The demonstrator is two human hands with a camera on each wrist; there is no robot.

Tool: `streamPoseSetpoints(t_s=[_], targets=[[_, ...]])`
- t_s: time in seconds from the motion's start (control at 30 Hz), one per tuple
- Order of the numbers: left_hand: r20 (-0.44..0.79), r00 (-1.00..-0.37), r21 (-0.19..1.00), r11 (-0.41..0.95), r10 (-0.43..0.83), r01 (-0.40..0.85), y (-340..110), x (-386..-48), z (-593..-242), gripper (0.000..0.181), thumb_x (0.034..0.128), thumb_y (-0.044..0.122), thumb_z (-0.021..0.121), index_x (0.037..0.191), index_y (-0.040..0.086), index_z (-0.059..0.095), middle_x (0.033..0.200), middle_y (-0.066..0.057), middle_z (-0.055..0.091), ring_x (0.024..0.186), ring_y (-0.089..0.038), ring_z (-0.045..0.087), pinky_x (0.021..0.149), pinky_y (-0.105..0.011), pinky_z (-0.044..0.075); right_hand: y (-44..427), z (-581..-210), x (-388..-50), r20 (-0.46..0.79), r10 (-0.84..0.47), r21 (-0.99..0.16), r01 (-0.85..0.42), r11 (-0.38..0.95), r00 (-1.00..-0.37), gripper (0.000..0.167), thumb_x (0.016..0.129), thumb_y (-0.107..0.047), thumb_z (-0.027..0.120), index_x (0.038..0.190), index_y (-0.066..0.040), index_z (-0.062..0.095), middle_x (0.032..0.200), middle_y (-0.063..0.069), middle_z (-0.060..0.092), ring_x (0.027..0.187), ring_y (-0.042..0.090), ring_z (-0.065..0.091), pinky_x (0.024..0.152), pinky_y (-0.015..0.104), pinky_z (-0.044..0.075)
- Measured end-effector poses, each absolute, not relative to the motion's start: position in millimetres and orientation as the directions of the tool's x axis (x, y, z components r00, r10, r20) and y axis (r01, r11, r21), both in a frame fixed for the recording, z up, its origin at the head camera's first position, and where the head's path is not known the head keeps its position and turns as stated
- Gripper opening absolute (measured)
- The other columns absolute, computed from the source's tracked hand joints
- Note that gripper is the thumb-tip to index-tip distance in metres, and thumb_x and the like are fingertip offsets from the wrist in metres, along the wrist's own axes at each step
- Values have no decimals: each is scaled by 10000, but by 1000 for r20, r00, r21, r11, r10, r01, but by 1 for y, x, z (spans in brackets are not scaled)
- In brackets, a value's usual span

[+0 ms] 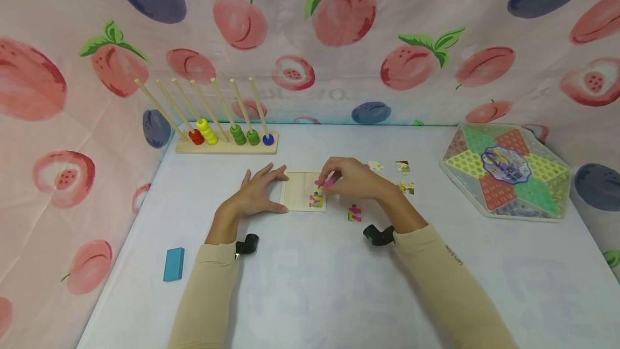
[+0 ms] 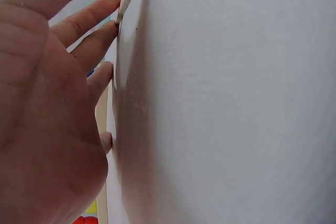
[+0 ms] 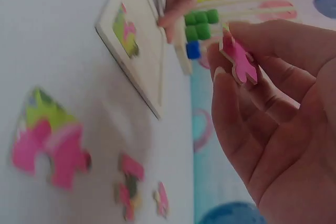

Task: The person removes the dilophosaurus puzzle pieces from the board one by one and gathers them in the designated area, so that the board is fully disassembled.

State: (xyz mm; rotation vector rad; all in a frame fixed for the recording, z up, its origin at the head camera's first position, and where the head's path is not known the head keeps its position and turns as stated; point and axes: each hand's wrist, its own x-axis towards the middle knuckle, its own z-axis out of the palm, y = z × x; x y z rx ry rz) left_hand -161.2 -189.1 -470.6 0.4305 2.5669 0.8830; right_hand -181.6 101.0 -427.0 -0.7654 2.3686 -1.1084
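A shallow wooden puzzle tray (image 1: 296,193) lies flat on the table. My left hand (image 1: 256,193) has its fingers spread, with thumb and fingertips touching the tray's left side; in the left wrist view its fingers (image 2: 100,40) are straight. Between thumb and fingers, my right hand (image 1: 351,176) pinches a pink jigsaw piece (image 3: 242,64) above the tray's right part. One green and pink jigsaw piece (image 3: 125,32) sits inside the tray, at its near right corner. Just right of the tray lies a loose pink and green jigsaw piece (image 1: 354,213).
Beyond my right hand lie several more jigsaw pieces (image 1: 402,166), some partly hidden. A wooden bead rack (image 1: 225,147) with upright rods stands at the back left. A blue block (image 1: 174,264) rests near my left forearm. At the right is a hexagonal game box (image 1: 506,171).
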Motion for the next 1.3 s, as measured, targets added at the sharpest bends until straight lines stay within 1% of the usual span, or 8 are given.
streamPoseSetpoints(t_s=[0.13, 0.23, 0.4, 0.5, 0.6, 0.83, 0.97, 1.3], targets=[[-265, -878, 632, 760, 398, 154, -188, -160, -469, 740, 754, 301, 907, 1401, 205, 561, 1700, 10, 303, 1632, -272, 87, 1267, -640, -144, 128, -415, -178, -99, -605, -806, -293, 514, -790, 170, 911, -70, 743, 1081, -72, 750, 1103, 51, 684, 961, 245, 689, 750, 276, 619], [-268, -880, 626, 765, 393, 151, -188, -160, -469, 742, 754, 302, 906, 1405, 205, 562, 1700, 8, 304, 1632, -275, 91, 1267, -642, -140, 147, -409, -174, -84, -573, -799, -288, 528, -815, 188, 916, -61, 737, 1103, -84, 749, 1106, 54, 680, 935, 252, 668, 686, 279, 606], [-266, -879, 633, 759, 396, 150, -189, -160, -468, 741, 753, 301, 905, 1403, 201, 562, 1700, 6, 305, 1631, -280, 90, 1265, -643, -144, 173, -404, -168, -58, -522, -752, -307, 584, -851, 206, 928, -62, 723, 1115, -144, 753, 1122, 33, 691, 995, 207, 625, 771, 251, 584], [-267, -879, 631, 761, 395, 150, -189, -160, -469, 745, 753, 309, 905, 1405, 209, 559, 1701, 11, 302, 1632, -277, 88, 1266, -640, -147, 185, -404, -162, -59, -505, -739, -302, 602, -861, 208, 931, -45, 711, 1114, -134, 752, 1134, 54, 686, 966, 218, 633, 721, 242, 591], [-269, -880, 629, 763, 392, 148, -189, -160, -470, 748, 753, 313, 906, 1408, 218, 556, 1703, 18, 297, 1633, -272, 84, 1267, -634, -150, 194, -407, -155, -86, -489, -736, -275, 618, -868, 206, 935, -34, 695, 1115, -119, 751, 1153, 74, 678, 912, 231, 639, 624, 260, 591], [-265, -880, 636, 757, 395, 149, -189, -160, -470, 744, 752, 306, 906, 1404, 218, 558, 1703, 18, 298, 1632, -275, 87, 1266, -634, -153, 205, -424, -139, -216, -435, -753, -135, 644, -874, 214, 924, -82, 729, 1137, -97, 734, 1187, 125, 677, 800, 247, 678, 637, 268, 602], [-266, -878, 636, 756, 399, 151, -189, -160, -470, 742, 755, 310, 904, 1404, 214, 557, 1703, 17, 296, 1632, -276, 86, 1267, -630, -153, 208, -435, -134, -281, -412, -769, -53, 637, -867, 236, 901, -116, 766, 1126, -55, 732, 1165, 163, 687, 747, 200, 700, 655, 257, 607], [-265, -877, 634, 758, 401, 155, -189, -160, -470, 755, 757, 320, 903, 1418, 221, 551, 1702, 23, 300, 1632, -272, 87, 1270, -626, -152, 211, -458, -128, -288, -408, -741, -69, 668, -867, 191, 899, -160, 778, 1063, -65, 760, 1028, 122, 721, 575, 180, 634, 572, 247, 532]])
